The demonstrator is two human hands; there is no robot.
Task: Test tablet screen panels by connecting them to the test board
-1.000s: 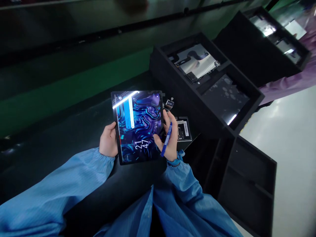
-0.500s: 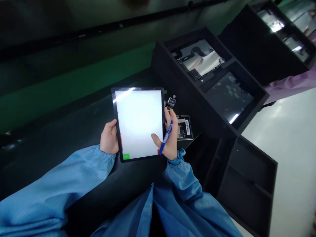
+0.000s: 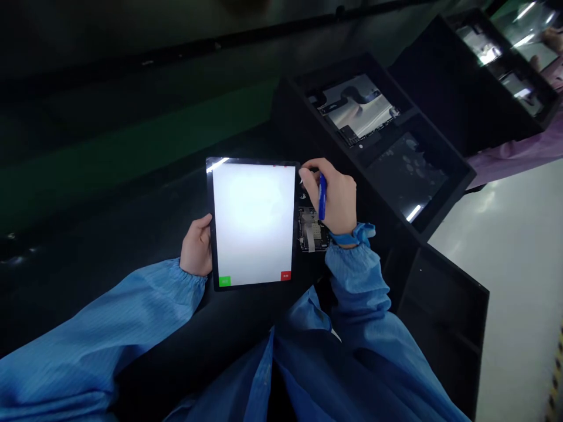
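Lit tablet (image 3: pixel 253 225) just left of circuit board (image 3: pixel 313 230). Left hand (image 3: pixel 196 247) grips edge away from board, likely steadying tablet. Right hand (image 3: pixel 336 199) partly over board, fingers curled round pen (image 3: pixel 322 198), likely so it's handy.

We find the worktop (image 3: pixel 145 223) dim, the tablet screen (image 3: pixel 254 225) beside the left hand (image 3: pixel 196 246) glowing white, glare streaking its far left corner.

Dark bench (image 3: pixel 145 225), circuit board (image 3: pixel 314 231) lying on top
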